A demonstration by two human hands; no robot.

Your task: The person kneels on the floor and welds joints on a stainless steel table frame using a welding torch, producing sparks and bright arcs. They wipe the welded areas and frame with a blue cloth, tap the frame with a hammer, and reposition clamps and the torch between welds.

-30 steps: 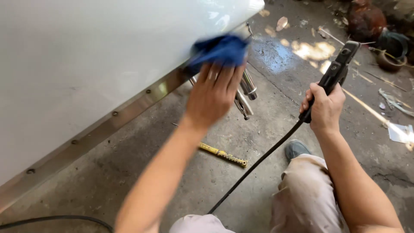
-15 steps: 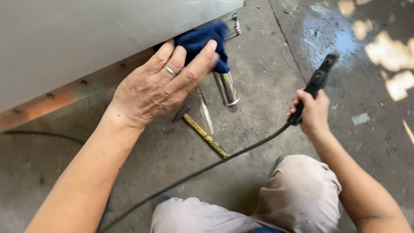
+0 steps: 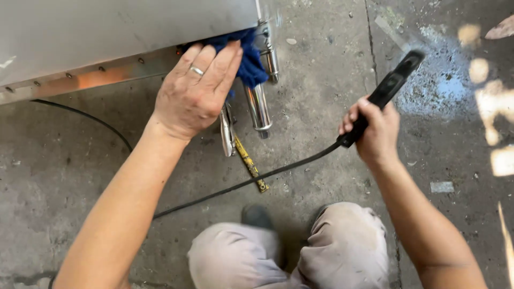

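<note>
Daylight scene, evenly lit and fairly bright w/ soft shade over most of the concrete floor point(image 3: 321, 80). Dappled sun patches point(image 3: 495, 112) blow out to white along the right edge — glare, no detail there. White panel point(image 3: 107, 32) at top left reflects pale light, slightly washed out. Left hand point(image 3: 195, 91) and right hand point(image 3: 375, 128) are fairly sharp; the trousers point(image 3: 321, 251) at the bottom look soft — motion blur. Faint dark shadow under the knees. Mild wide-angle stretch at the edges.

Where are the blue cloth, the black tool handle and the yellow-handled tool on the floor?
blue cloth point(image 3: 250, 63), head view, on its bunched right part.
black tool handle point(image 3: 396, 81), head view, on its upper section.
yellow-handled tool point(image 3: 249, 163), head view, mid-handle.
</note>
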